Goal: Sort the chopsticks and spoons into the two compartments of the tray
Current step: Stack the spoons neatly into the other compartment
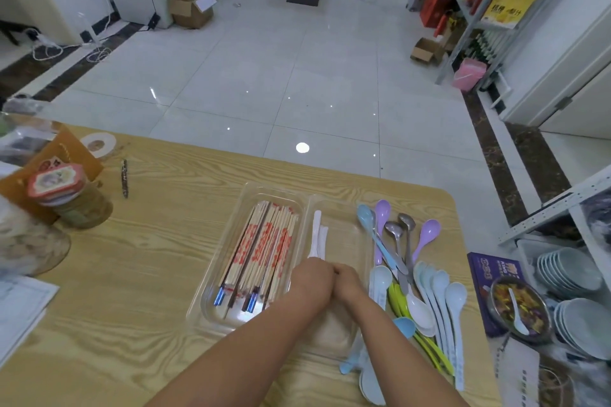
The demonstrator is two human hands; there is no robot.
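Quick rundown of how the table (148, 274) looked: the clear two-compartment tray (211, 291) sat near the right end, a bit in from the far edge. Its left compartment was packed with chopsticks (264, 248), mostly wooden ones with red print, plus a couple with blue tips at the near end, all lying lengthwise. The right compartment only had the white spoons (318, 235) in it, with the handles pointing at the table's far edge along the divider wall. Both hands were bunched together over that right compartment. The left hand (312, 277) was curled round the near ends of those white spoons, and the handles stuck out just past its knuckles. The right hand (348, 281) was pressed up against the left one, but its fingers were tucked out of sight, so I honestly couldn't tell if it was gripping anything. The rest of the spoons (429, 291) were still in a loose pile on the table, just beside the tray's right wall and running down toward the near right corner. That was pale blue, purple, green and a few metal ones, overlapping each other. Over by the left edge there was a jar (66, 198) with a red lid, and a dark pen (124, 178) lay near it.
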